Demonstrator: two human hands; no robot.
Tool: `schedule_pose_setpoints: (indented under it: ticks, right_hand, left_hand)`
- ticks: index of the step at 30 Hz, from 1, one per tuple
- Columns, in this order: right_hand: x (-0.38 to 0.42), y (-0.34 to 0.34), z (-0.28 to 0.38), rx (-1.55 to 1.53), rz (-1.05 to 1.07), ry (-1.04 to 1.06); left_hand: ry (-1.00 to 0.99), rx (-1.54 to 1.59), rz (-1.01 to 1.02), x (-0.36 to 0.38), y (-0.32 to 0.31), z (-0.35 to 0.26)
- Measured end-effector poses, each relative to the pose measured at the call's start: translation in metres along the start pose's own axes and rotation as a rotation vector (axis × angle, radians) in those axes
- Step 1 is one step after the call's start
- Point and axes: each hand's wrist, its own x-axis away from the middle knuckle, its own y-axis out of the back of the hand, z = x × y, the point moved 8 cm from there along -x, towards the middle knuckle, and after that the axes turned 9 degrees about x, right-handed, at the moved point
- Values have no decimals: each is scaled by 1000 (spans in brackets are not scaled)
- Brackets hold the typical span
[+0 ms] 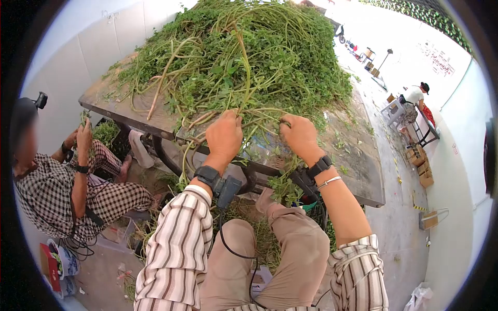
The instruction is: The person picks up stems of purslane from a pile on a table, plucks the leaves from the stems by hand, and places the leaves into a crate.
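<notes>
A large heap of leafy green stems (270, 57) covers the far part of the tabletop in front of me. At the heap's near edge my left hand (224, 136) is closed around a bunch of long stems (245, 67), which rise and fan out from its fingers. To the right, my right hand (301, 136) pinches the end of a thin stem (262, 110) that runs across from the left hand. A leafy sprig (284, 189) hangs below my right wrist, over the table's front edge. My palms face away, so part of each grip is hidden.
The dark tabletop (358, 179) has a hard front edge before my knees. A seated person (78, 181) in checked clothes handles stems at left. Farther off at right, another person (415, 98) bends over a small table. Cardboard boxes (423, 168) stand along the right wall.
</notes>
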Motion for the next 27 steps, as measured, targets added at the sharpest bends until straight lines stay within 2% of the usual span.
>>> schedule_pose_setpoints:
  ticks: [1, 3, 4, 6, 13, 16, 18, 19, 21, 22, 24, 25, 27]
  right_hand:
    - [1, -5, -2, 1, 5, 2]
    - [7, 9, 2, -43, -212, 53]
    - [7, 11, 3, -42, -212, 53]
    - [4, 0, 1, -20, 30, -12]
    - [0, 3, 6, -19, -80, 28]
    - [-1, 9, 2, -78, -76, -49]
    - [1, 19, -5, -307, -160, -90]
    - [2, 21, -6, -304, -160, -93]
    - [6, 35, -11, -411, -309, -126]
    - [6, 38, -17, -405, -309, -127]
    - [8, 42, -49, -682, -271, -222]
    - [13, 52, -57, -674, -272, -219]
    - [25, 51, -75, -1214, -107, -334]
  left_hand:
    - [-40, 24, -50, 1, 3, -2]
    - [-42, 31, -61, 2, 2, -1]
    - [-50, 39, -72, 2, 3, -2]
    - [-33, 30, -48, 1, 3, -3]
    - [-44, 49, -60, 2, 5, -4]
    - [-1, 5, 18, 1, -1, 0]
    - [-15, 10, 12, 2, 1, -2]
    - [-30, 14, 1, 2, 2, -4]
    - [-49, 18, -29, 1, 2, -4]
    - [-65, 18, -62, 2, 4, -5]
    - [-43, 22, -58, 3, 5, -4]
    - [-26, 20, -53, 2, 5, -4]
    - [-18, 40, -51, 2, 6, -4]
